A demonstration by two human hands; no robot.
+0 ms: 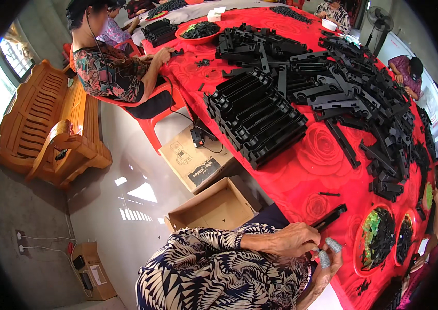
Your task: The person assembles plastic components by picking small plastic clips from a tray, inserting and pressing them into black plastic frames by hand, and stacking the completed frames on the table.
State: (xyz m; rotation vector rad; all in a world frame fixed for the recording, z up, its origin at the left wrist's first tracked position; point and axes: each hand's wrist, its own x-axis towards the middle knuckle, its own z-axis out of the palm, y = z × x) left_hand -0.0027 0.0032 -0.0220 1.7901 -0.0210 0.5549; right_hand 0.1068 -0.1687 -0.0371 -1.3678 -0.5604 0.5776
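Table [327, 150]: red rose cloth, heaped with black plastic parts.
Stack [255, 116]: black trays, mid-table, far from the hands.
Bowl [359, 243]: red, at the table's near edge, right of the hands.
Left hand [293, 240]: pinching the black strip's [330, 217] near end, at the table edge.
Right hand [327, 261]: capped fingers [333, 245] spread under it.
Tip: keep the strip steady and level while fitting.

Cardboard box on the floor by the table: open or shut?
Open. The cardboard box has its flaps spread, and its bare brown inside shows; nothing visible in it.

Long black plastic strip [330, 217], tilted, held
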